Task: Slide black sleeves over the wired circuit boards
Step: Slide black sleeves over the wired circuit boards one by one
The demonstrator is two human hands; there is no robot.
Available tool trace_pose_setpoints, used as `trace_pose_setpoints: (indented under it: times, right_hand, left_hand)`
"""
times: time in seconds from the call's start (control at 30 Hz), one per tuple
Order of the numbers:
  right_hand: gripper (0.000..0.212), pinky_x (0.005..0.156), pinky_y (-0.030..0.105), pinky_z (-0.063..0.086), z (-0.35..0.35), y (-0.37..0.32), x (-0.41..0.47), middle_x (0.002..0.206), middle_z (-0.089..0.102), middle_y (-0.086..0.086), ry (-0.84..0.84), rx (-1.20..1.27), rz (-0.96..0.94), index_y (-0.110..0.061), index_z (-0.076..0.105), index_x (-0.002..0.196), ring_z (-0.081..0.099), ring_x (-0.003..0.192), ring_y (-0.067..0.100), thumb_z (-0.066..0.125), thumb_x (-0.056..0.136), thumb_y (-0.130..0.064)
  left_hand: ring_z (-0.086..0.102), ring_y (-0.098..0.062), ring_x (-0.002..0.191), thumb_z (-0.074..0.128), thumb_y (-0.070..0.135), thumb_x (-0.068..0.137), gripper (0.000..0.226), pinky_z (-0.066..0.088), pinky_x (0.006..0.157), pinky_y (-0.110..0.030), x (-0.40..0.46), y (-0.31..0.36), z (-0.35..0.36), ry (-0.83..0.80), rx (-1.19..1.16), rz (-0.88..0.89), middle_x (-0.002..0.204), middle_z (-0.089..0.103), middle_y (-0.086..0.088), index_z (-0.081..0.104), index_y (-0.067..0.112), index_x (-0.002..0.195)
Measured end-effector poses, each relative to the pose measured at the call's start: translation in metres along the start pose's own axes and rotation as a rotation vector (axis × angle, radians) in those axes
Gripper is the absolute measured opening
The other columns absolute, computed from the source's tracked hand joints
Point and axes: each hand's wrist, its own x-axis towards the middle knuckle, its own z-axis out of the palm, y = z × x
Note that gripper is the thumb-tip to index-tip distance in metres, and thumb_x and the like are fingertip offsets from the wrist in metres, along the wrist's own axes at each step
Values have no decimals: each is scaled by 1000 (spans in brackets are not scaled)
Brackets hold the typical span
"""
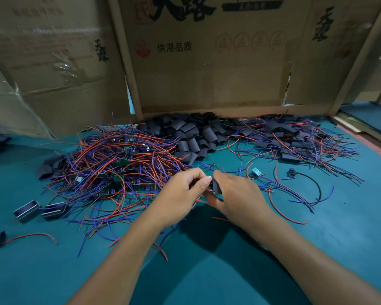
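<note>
A black sleeve (216, 186) sits between the two hands just above the green table (317, 249), in front of the piles. The right hand (235, 194) pinches it, thumb and fingers curled round it, so only a short dark strip shows; whether a board is already inside cannot be told. The left hand (185, 190) meets it with fingers curled and thumb tip pressed toward the sleeve's end, apparently pinching something thin there, though what it grips is hidden. Thin dark wire ends poke up behind the fingers. To the left lies a tangled heap of red and blue wired boards (119, 168), a few green boards barely visible within it. Behind the hands is a mound of loose sleeves (191, 133), and to the right a pile of sleeved boards (295, 139) with trailing wires. A small single board (256, 171) lies alone right of the hands. Two metal clips (40, 211) rest at the left. A cardboard wall (207, 62) stands behind, its printing blurred and cut off at the top.
</note>
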Motion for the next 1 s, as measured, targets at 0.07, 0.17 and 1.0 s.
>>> trace_pose_setpoints:
  times: [0.07, 0.17, 1.0]
  right_hand:
    - [30, 63, 38, 34, 1, -3, 0, 95, 63, 0, -40, -4, -13, -25, 30, 88, 60, 88, 30, 50, 92, -48]
    - [18, 65, 38, 28, 1, -2, 0, 101, 63, 2, -73, -57, -28, -24, 35, 92, 59, 94, 31, 46, 96, -38]
    - [49, 63, 36, 29, -10, 18, -9, 78, 42, -9, -266, -81, 75, -30, 33, 86, 42, 75, 21, 33, 84, -79]
  left_hand:
    - [46, -10, 68, 48, 20, 104, 19, 41, 71, -41, -1, -1, 4, -4, -5, -42, 73, 55, 11, 55, 18, 87]
    - [53, -17, 80, 42, 16, 104, 12, 44, 81, -44, -1, -1, 3, -28, 14, -95, 82, 57, 8, 51, 19, 97]
    - [47, -4, 95, 56, 50, 94, 22, 18, 98, -33, -6, -30, -56, -154, 819, 66, 97, 61, 17, 71, 46, 109]
